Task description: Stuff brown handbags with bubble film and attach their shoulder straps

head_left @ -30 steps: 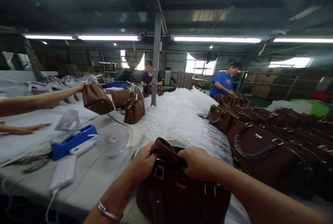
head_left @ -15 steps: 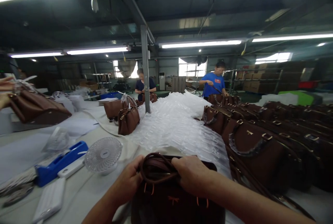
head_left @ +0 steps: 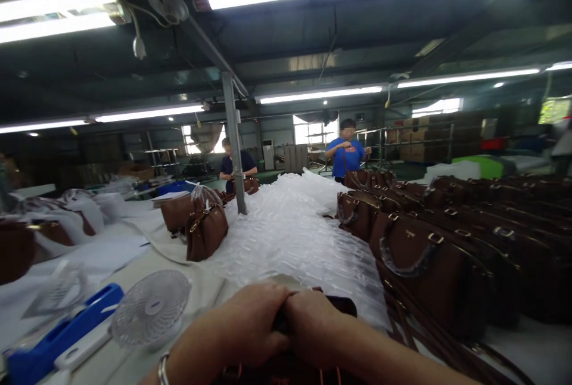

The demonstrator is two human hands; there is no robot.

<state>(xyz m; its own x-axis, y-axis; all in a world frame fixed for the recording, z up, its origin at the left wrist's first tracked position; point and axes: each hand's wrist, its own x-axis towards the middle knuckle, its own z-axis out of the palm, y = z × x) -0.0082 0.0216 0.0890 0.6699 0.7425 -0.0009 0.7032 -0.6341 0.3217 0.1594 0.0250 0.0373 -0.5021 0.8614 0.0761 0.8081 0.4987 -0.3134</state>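
Observation:
At the bottom middle of the head view a dark brown handbag [head_left: 344, 306] stands close to me, most of its front cut off by the frame edge. Gold-coloured hardware glints low on it. My left hand [head_left: 252, 325], with a bracelet on its wrist, is curled over the bag's top. Against it, my right hand [head_left: 315, 322] is closed over the same opening. A dark brown bit shows between the two hands; their fingertips and the coiled strap are hidden.
Rows of brown handbags [head_left: 424, 254] fill the right side. White bubble wrap [head_left: 286, 236] covers the middle, beside a metal post [head_left: 233, 152]. A clear round fan [head_left: 152, 307] and a blue tape dispenser [head_left: 67, 331] lie left. Two people work further back.
My hands have come together over the bag's top, hiding the strap loop seen before. The view has tilted up and turned right. The blue-shirted person has raised both hands.

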